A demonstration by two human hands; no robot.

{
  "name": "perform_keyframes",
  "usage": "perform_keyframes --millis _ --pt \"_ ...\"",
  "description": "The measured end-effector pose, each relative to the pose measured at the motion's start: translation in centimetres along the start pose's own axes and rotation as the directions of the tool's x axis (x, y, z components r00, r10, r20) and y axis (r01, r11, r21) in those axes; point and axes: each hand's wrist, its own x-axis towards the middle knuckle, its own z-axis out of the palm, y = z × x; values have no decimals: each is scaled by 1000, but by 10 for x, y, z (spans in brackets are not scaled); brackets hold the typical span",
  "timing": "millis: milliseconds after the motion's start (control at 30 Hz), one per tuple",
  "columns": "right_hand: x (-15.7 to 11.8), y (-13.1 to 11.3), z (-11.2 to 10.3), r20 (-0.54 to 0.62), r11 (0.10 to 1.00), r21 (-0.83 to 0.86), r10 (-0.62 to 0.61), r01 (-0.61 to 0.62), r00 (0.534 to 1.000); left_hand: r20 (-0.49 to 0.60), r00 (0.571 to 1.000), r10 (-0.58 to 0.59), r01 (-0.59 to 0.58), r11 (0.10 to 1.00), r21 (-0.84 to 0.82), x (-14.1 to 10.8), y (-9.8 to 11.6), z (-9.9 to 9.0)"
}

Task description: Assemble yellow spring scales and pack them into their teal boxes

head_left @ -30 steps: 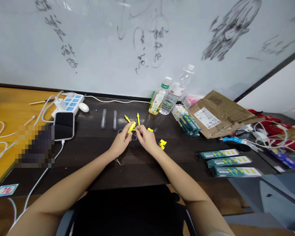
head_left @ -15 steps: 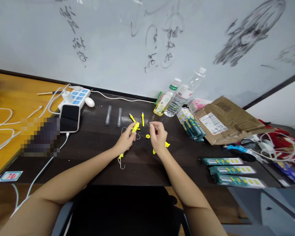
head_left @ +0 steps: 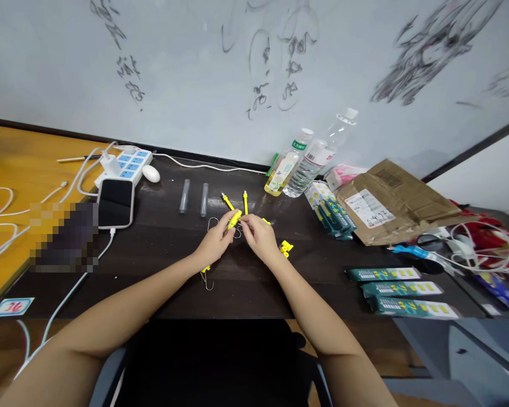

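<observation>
Fingers of your left hand (head_left: 214, 243) pinch the yellow piece (head_left: 235, 218) | your right hand (head_left: 262, 237) meets it, its grip unclear | brace the piece, work gently

Your left hand (head_left: 215, 243) grips a yellow piece (head_left: 235, 217) of smooth plastic with a slight sheen. Beyond that hand, you have 2 clear tubes (head_left: 184, 196) of glossy plastic. Nearer you than its wrist, the hook (head_left: 209, 289) looks like thin bare metal. Around it, your desk (head_left: 246, 294) shows dark, smooth wood grain with a soft gloss. Right of your right hand (head_left: 262, 237), 3 cartons (head_left: 407, 289) are shiny printed cardboard; the parcel (head_left: 394, 195) is matt, creased brown paper.
</observation>
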Motion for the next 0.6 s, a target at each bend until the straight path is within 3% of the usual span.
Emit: perform_keyframes --millis 367,600 --pt "-5 -1 13 -3 981 -196 -6 6 1000 -7 999 50 -45 953 300 0 6 -2" --pt "-5 -6 17 -14 968 -249 35 -37 999 -11 998 65 -59 960 274 -2 3 0"
